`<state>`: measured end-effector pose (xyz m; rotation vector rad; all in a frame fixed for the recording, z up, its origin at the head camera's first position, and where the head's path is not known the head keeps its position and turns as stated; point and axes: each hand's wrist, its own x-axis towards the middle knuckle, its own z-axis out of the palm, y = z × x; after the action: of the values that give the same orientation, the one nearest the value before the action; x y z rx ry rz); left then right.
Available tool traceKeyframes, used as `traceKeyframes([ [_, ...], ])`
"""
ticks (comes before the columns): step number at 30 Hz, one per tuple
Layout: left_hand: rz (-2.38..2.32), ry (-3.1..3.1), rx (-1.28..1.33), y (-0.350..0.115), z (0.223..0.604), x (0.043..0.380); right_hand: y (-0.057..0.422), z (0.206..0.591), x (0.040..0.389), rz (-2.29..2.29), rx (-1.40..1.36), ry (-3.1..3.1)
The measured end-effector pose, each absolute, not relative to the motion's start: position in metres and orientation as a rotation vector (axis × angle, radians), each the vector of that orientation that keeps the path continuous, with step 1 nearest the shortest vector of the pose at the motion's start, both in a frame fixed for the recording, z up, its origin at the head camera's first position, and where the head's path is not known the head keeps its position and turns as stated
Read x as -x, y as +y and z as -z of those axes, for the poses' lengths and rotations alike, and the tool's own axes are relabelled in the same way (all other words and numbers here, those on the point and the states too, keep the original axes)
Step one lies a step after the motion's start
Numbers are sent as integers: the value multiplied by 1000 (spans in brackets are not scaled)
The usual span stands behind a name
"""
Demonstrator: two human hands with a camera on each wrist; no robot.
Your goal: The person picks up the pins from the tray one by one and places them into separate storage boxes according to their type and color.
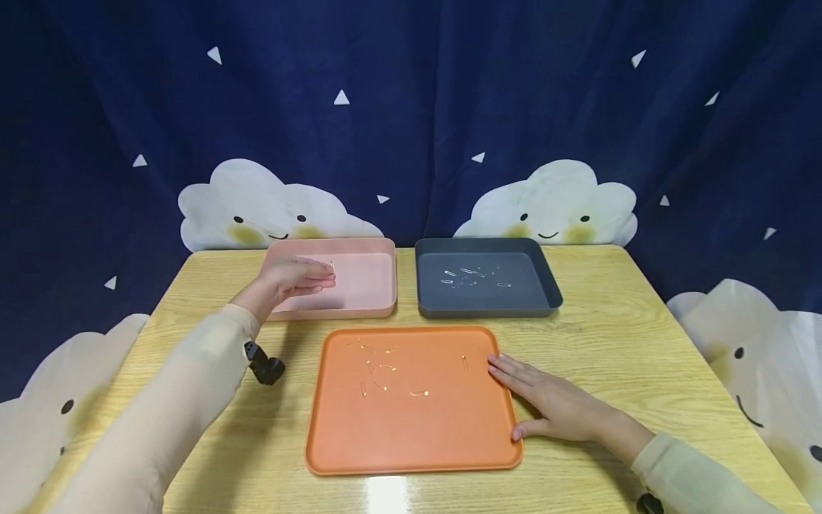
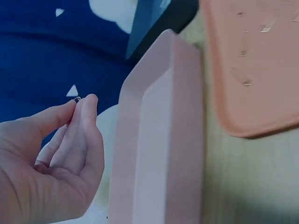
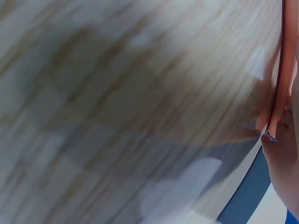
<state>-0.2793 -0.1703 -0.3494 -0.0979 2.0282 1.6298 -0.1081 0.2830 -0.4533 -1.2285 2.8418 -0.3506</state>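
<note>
Over the pink tray, my left hand pinches a small gold safety pin between thumb and fingertips. The left wrist view shows only a bit of the safety pin poking out at the fingertips. My right hand rests at the right rim of the orange tray, fingers straight and thumb apart. Several gold safety pins lie scattered in this tray, mostly toward its upper left. In the right wrist view, the right hand shows only at the edge.
Beside the pink tray stands a dark grey tray holding several silver safety pins and tiny bits too small to tell. All three trays are on a wooden table. Behind it hangs a blue curtain with clouds and triangles.
</note>
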Motion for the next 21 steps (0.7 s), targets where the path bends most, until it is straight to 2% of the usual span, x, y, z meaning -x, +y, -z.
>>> traceKeyframes([
  [5, -1603, 2058, 235, -164, 340, 302, 283, 452, 107, 322, 1177, 2838],
  [13, -1563, 1976, 338, -163, 338, 329, 284, 453, 109, 354, 1275, 2842],
  [18, -1536, 1972, 402, -165, 354, 339, 285, 453, 107, 310, 1259, 2854],
  [21, -1389, 1998, 318, -178, 386, 368, 284, 451, 107, 280, 1250, 2859],
])
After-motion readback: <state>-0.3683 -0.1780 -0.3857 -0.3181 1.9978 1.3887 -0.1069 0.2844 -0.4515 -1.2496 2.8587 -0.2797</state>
